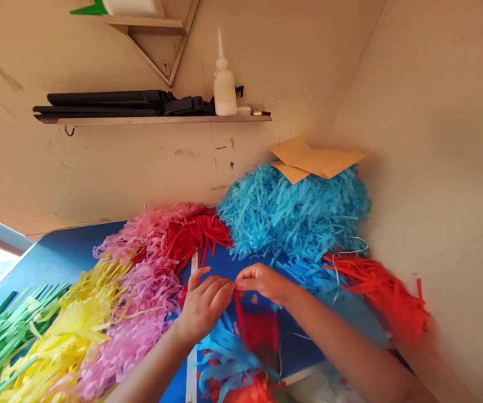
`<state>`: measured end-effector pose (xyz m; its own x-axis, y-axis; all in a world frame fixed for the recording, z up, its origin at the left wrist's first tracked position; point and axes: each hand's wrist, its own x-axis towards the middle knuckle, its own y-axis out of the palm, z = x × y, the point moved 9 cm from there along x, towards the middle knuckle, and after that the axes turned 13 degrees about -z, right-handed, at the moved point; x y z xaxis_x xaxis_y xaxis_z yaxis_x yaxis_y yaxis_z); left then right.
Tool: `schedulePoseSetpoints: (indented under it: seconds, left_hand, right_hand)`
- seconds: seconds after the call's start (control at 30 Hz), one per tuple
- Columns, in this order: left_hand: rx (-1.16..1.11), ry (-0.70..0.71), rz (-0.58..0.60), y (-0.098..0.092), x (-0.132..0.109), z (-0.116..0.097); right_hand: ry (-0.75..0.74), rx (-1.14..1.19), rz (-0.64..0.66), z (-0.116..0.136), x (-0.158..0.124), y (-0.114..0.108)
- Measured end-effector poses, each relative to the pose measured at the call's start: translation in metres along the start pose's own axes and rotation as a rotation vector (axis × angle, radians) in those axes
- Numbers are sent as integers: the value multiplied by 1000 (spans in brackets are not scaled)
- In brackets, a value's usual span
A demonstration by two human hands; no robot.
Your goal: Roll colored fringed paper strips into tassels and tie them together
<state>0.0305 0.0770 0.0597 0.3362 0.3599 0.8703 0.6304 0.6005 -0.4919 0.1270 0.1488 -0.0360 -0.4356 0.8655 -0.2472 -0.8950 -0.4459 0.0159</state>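
Note:
Close together over the blue table (304,350), my two hands meet at the top of a red tissue paper fringe (260,330). The fingertips of my right hand (264,282) pinch its upper end. My left hand (210,299) is closed against the same spot, one finger lifted; its grip is partly hidden. The fringe hangs down below my hands, somewhat blurred. Beneath it lies a light blue paper fringe (228,358), with an orange-red one (252,389) at the bottom edge. A thin white string (280,352) runs beside the red fringe.
A big light blue fringe pile (291,212) stands at the back, brown paper pieces (317,159) on top. Pink (144,280), yellow (77,313) and green (23,319) fringes spread left; red fringe (379,285) lies right. A wall shelf (153,120) carries a glue bottle (225,89).

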Motion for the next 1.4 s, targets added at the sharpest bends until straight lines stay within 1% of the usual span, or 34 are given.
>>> schedulePoseSetpoints:
  seconds: [0.07,0.13,0.2,0.3,0.37,0.47,0.53,0.6,0.7,0.77,0.83,0.97,1.13,1.2,1.33,1.4]
  left_hand:
    - [-3,-60,-36,-5,5,-1]
    - [-9,-122,-63,-9,6,-1]
    - [-15,-151,-86,-12,6,-3]
    - [-20,-139,-97,-15,10,-10]
    - [-29,-123,-99,-17,14,-13]
    - [-43,-110,-106,-19,21,-17]
    - [-52,-139,-117,-20,22,-18]
    - [-70,-224,-124,-18,21,-16]
    - [-133,-451,-144,-14,12,-9]
    - [-208,-582,-159,-11,5,-7]
    - [-280,-641,-160,-10,1,-9]
    - [-340,-641,-134,-14,-2,-15]
    - [-425,-529,-109,-22,-1,-15]
    - [-442,-524,-95,-22,-3,-14]
    - [-410,-632,-78,-22,-15,-8]
    - [-369,-739,-89,-29,-25,2]
  right_hand:
    - [22,74,9,0,-5,2]
    - [2,170,-20,3,-12,4]
    - [-16,276,-28,5,-20,9]
    - [26,421,46,3,-28,21]
    - [71,497,78,-1,-30,23]
    - [120,565,61,-9,-29,20]
    - [144,595,18,-13,-29,16]
    - [154,631,-49,-15,-31,11]
    - [118,659,-148,-11,-35,7]
    - [80,669,-190,-7,-38,7]
    - [51,677,-208,-3,-42,8]
    - [-18,689,-228,5,-47,9]
    - [-123,667,-242,14,-54,11]
    - [-204,609,-248,20,-58,14]
    - [-423,380,-319,32,-65,18]
    - [-465,181,-347,33,-58,12]
